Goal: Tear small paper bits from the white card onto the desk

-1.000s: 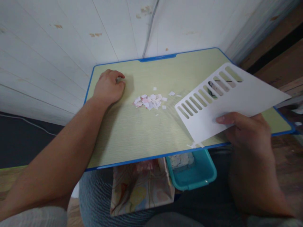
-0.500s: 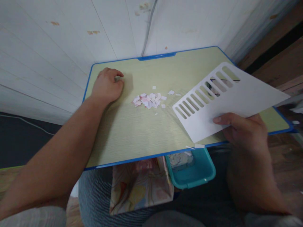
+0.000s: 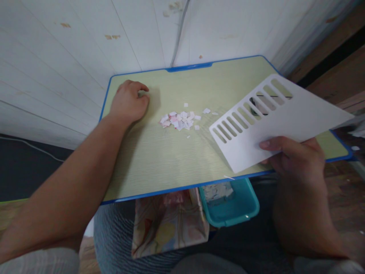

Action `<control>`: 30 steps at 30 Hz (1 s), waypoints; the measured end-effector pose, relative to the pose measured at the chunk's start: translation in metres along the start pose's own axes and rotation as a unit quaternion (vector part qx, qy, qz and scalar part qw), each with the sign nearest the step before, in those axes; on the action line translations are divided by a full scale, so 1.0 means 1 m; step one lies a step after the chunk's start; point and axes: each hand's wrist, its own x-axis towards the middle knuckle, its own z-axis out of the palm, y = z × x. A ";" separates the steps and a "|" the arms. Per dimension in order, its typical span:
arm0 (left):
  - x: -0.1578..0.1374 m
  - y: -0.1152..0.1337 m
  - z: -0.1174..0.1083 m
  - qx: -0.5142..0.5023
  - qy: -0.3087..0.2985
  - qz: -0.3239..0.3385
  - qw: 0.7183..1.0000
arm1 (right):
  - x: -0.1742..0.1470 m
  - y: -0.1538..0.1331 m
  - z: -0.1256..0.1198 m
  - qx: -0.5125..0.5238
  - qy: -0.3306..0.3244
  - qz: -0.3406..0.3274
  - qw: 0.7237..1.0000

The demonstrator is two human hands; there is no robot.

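Observation:
My right hand point(image 3: 302, 161) grips a white slotted sheet point(image 3: 253, 142) by its lower edge, thumb on top and fingers beneath. The sheet is tilted over the right side of the table, with a row of rounded slots along its far edge that lengthen toward the right. At the far left of the tabletop rests my left hand point(image 3: 129, 101), loosely curled, with a gap between thumb and forefinger and nothing held. Between the hands lies a small heap of white and pinkish paper bits point(image 3: 179, 120), with a few loose pieces around it.
The pale tabletop point(image 3: 159, 163) has a blue rim and stands against a white plank wall point(image 3: 85, 49). Below its front edge are a teal bin point(image 3: 239, 213) with paper scraps inside and a patterned fabric bag point(image 3: 171, 236). A thin white strip point(image 3: 229, 177) lies at the front edge.
A small white piece at the table's front edge is gone from there. The slotted sheet and my right hand have shifted slightly right. My left hand stays in place.

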 end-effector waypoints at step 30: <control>-0.002 -0.002 0.008 -0.042 0.013 0.004 0.999 | 0.012 -0.004 0.007 0.059 -0.001 -0.032 0.998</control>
